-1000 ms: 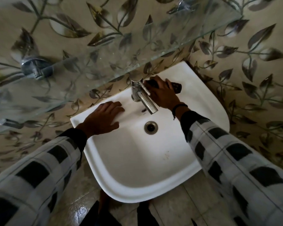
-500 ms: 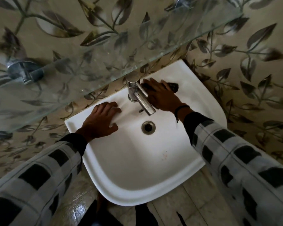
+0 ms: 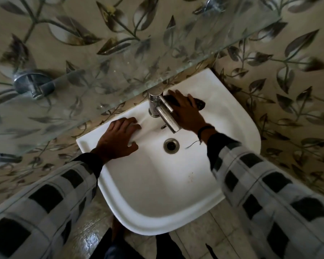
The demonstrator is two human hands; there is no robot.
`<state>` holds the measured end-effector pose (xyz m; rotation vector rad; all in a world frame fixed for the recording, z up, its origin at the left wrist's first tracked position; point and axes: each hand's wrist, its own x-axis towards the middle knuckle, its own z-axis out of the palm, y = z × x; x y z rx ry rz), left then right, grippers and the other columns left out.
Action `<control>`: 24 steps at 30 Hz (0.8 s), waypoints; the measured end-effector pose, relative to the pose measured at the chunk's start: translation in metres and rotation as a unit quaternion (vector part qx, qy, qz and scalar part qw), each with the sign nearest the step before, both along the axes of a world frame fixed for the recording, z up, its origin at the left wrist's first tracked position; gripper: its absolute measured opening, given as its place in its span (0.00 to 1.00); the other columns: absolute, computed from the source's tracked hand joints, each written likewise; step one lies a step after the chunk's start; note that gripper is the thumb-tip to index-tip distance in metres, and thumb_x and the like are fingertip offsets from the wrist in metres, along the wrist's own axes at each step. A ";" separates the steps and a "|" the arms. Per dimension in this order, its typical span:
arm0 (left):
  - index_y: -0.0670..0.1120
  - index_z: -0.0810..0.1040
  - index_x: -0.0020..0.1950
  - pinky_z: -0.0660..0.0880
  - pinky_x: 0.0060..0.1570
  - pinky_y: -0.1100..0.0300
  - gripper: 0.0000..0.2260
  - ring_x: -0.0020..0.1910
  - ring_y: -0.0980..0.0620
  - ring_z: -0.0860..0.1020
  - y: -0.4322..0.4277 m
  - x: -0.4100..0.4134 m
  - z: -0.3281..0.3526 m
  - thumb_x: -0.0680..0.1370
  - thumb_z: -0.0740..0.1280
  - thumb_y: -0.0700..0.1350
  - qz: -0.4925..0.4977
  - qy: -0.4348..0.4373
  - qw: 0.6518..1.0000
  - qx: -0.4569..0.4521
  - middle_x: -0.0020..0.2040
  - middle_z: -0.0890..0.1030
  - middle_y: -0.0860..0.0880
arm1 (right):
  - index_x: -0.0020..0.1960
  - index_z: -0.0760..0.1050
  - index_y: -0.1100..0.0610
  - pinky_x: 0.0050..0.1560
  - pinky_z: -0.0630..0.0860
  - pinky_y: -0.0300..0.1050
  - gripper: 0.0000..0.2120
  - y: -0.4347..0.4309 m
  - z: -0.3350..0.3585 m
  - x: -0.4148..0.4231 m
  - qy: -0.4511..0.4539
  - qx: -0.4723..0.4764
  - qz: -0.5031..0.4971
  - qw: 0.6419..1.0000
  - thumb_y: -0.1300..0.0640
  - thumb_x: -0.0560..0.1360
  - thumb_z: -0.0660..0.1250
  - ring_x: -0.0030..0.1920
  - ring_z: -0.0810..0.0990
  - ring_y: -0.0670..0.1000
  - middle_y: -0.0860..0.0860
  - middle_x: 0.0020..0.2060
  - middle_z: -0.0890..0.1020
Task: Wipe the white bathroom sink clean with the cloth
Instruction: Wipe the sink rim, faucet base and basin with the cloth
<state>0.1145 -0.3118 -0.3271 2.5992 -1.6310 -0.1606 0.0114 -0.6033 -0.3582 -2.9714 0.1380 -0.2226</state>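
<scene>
sink (image 3: 157, 184) on the leaf-tiled wall looks only partly wiped: right hand (image 3: 185, 113), fingers flat, presses the dark cloth (image 3: 199, 104) on the ledge behind the tap (image 3: 163, 111), left hand (image 3: 118, 141) rests spread on the rim, and brownish specks remain in the basin.

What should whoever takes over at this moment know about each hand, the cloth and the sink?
Left hand: flat on the sink's back ledge, left of the tap, holding nothing.
Right hand: pressing the dark cloth on the ledge right of the tap.
Sink: faint brownish marks on the basin's right slope.
Done: cannot tell.
Left: likely basin, rim and around the drain.
</scene>
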 end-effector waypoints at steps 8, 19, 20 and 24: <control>0.48 0.75 0.66 0.68 0.63 0.47 0.27 0.64 0.40 0.72 -0.001 -0.001 0.000 0.69 0.64 0.56 0.004 -0.007 1.000 0.008 0.69 0.74 0.45 | 0.78 0.58 0.44 0.73 0.52 0.67 0.26 0.009 -0.005 0.003 -0.009 -0.003 -0.013 1.000 0.44 0.81 0.53 0.78 0.58 0.59 0.54 0.79 0.59; 0.47 0.75 0.66 0.67 0.62 0.47 0.27 0.63 0.39 0.71 -0.002 -0.003 0.000 0.69 0.65 0.55 0.001 -0.029 1.000 0.011 0.69 0.74 0.44 | 0.76 0.63 0.47 0.74 0.46 0.67 0.35 0.028 0.010 0.013 -0.006 0.106 -0.096 0.990 0.36 0.72 0.53 0.76 0.60 0.59 0.57 0.74 0.65; 0.47 0.75 0.66 0.67 0.62 0.47 0.27 0.63 0.39 0.72 -0.003 -0.003 0.000 0.69 0.65 0.55 0.002 -0.028 1.000 0.012 0.69 0.74 0.44 | 0.77 0.63 0.48 0.74 0.47 0.67 0.37 0.022 0.010 0.009 0.001 0.092 -0.060 0.994 0.35 0.70 0.52 0.76 0.59 0.60 0.57 0.74 0.64; 0.48 0.74 0.66 0.68 0.62 0.47 0.27 0.63 0.38 0.72 -0.003 -0.002 0.000 0.68 0.66 0.55 0.009 -0.017 1.000 0.014 0.69 0.74 0.45 | 0.78 0.61 0.52 0.74 0.46 0.69 0.37 0.022 0.001 -0.003 0.003 0.060 -0.039 0.997 0.39 0.72 0.52 0.78 0.55 0.60 0.58 0.77 0.61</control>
